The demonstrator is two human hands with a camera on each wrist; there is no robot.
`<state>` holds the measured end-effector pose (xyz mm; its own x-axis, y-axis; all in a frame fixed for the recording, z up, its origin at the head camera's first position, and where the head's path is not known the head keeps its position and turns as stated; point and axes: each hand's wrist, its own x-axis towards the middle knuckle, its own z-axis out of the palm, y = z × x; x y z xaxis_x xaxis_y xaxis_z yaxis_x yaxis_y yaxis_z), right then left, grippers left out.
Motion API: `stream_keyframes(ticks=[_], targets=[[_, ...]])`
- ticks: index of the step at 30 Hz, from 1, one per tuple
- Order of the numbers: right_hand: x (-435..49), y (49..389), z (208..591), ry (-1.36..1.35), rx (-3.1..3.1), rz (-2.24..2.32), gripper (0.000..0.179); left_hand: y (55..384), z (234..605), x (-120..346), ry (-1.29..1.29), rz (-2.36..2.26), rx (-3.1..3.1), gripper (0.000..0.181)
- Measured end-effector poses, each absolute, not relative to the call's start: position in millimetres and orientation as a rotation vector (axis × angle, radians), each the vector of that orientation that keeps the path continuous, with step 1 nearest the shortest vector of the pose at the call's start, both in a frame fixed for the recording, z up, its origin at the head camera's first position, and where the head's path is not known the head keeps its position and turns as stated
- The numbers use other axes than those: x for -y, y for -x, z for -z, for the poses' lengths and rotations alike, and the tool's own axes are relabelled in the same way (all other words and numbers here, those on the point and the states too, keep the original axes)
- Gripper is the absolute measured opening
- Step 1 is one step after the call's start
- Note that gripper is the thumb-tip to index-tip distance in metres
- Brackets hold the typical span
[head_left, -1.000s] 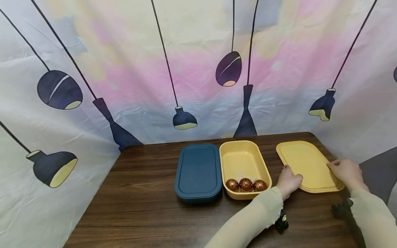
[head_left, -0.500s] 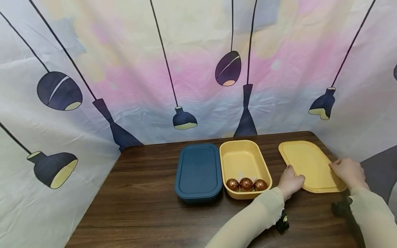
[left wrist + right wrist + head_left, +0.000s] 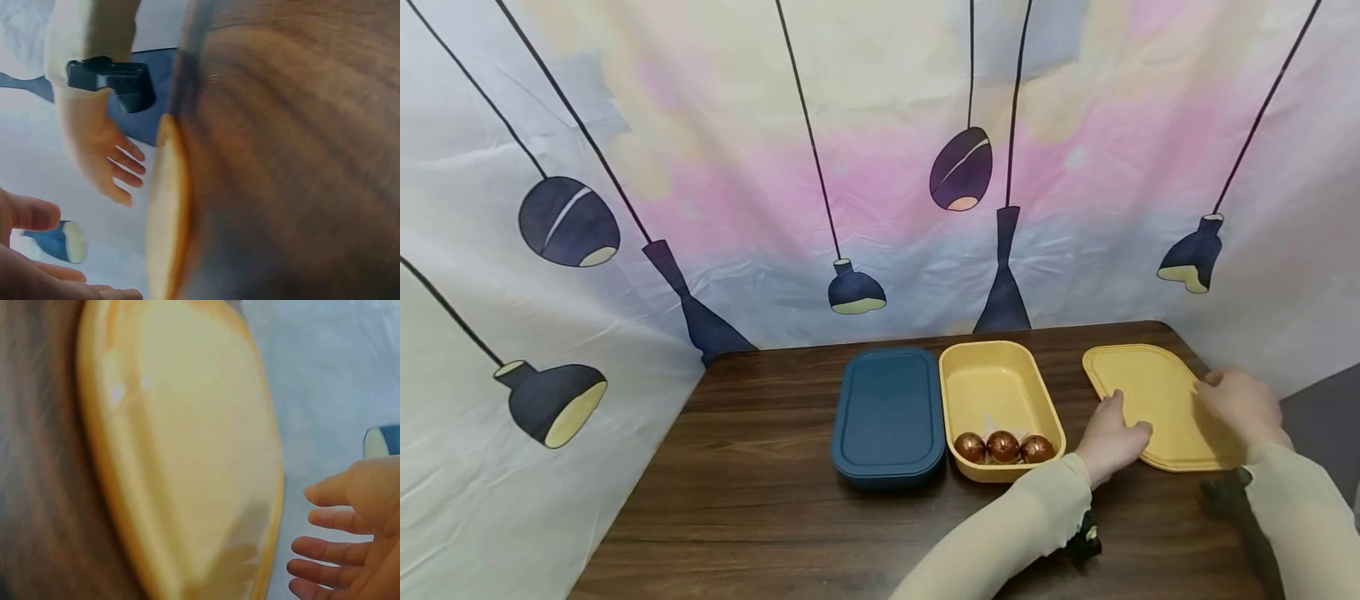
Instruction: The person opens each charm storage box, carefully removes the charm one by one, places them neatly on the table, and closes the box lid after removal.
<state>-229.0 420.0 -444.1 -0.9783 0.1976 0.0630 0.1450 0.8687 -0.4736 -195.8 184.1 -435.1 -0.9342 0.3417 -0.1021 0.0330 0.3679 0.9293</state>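
Observation:
A yellow lid (image 3: 1157, 408) lies flat on the wooden table at the right. My left hand (image 3: 1108, 440) hovers by its left edge, thumb and fingers spread and holding nothing. On the opposite side, my right hand (image 3: 1243, 408) is raised over the lid's right edge; in the right wrist view its fingers (image 3: 328, 550) are apart from the lid, loosely extended. Left of the hands stands a yellow lunch box (image 3: 996, 383), uncovered, with three shiny brown balls (image 3: 1003, 447) along its near end. Its floor also bears something clear and crumpled, hard to make out.
A dark blue box (image 3: 889, 417) with its lid on stands directly left of the yellow box. The dark wooden table (image 3: 760, 500) ends at a cloth backdrop (image 3: 737, 167) printed with hanging lamps. Black cameras are strapped to both wrists.
Both hands have let go of the yellow lid and lifted off its edges, fingers loosening. The lid shifted slightly right earlier, then stayed down. The head view has turned a little left.

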Motion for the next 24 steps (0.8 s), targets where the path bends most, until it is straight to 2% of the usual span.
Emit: stream_keyframes(ticks=[6, 12, 24], targets=[[-401.0, 244.2, 429.4, 0.121, 2.914, -0.71, 0.056, 201.5, 408.7, -162.9, -0.509, -1.52, -2.417, 0.058], [-367.5, 255.0, 412.7, -0.002, 2.874, -0.673, 0.054, 212.9, 375.6, -130.0, -0.611, -1.44, -2.542, 0.058], [-281.1, 255.4, 383.0, -0.251, 2.837, -0.744, 0.056, 245.4, 351.0, -29.5, -0.779, -1.242, -2.636, 0.057]])
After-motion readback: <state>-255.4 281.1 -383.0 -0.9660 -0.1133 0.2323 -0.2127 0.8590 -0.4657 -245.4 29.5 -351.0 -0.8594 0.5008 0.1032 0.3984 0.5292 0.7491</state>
